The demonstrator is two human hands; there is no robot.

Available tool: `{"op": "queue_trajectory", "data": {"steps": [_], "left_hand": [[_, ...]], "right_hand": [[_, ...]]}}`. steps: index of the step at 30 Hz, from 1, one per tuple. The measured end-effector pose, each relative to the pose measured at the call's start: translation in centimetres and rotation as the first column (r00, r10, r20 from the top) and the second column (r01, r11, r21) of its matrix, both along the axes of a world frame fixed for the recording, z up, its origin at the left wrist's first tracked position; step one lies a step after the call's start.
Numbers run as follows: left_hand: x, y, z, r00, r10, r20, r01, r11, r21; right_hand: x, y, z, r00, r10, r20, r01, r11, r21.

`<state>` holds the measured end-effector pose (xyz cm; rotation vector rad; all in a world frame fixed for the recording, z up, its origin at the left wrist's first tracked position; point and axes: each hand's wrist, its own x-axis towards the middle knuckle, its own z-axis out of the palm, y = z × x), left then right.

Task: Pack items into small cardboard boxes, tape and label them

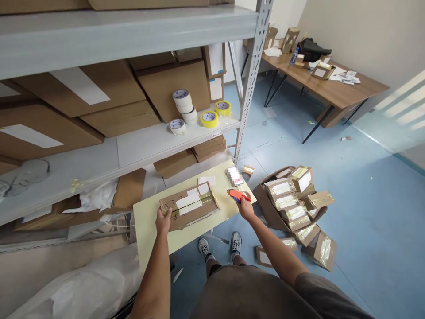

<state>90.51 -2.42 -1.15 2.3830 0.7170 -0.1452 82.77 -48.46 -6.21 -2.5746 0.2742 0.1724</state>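
Note:
A long cardboard box [190,204] with white labels, handwriting and shiny tape along its top lies on a pale yellow tabletop [146,239]. My left hand [164,220] grips its near left end, thumb on top. Off the box's right end, my right hand [246,208] is closed on a red and blue tape dispenser [236,195], held over the right part of the tabletop. Part of a tape roll shows behind the dispenser. A blurred-out item [234,176] lies at the far right corner, and a white paper slip [206,180] rests behind the box.
A grey metal shelf [146,148] above the tabletop carries large cartons, white tape rolls [184,106] and yellow tape rolls [209,118]. Several taped boxes [295,208] are heaped in an open carton on the floor at right. A brown table [358,91] stands farther back.

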Motion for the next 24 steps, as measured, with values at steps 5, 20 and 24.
{"op": "queue_trajectory", "data": {"steps": [5, 20, 24], "left_hand": [[-0.8, -1.3, 1.4, 0.997, 0.037, 0.060, -0.034, 0.998, -0.054], [-2.5, 1.4, 12.9, 0.809, -0.164, 0.565, 0.365, 0.893, -0.262], [-1.6, 4.4, 16.9, 0.738, -0.382, 0.556, 0.603, 0.744, -0.289]], "right_hand": [[1.8, 2.7, 4.4, 0.939, 0.137, 0.315, -0.164, 0.985, 0.058], [7.9, 19.2, 14.3, 0.748, 0.503, 0.433, -0.593, 0.800, 0.095], [8.1, 22.1, 15.4, 0.720, 0.537, 0.439, -0.635, 0.765, 0.105]]}}
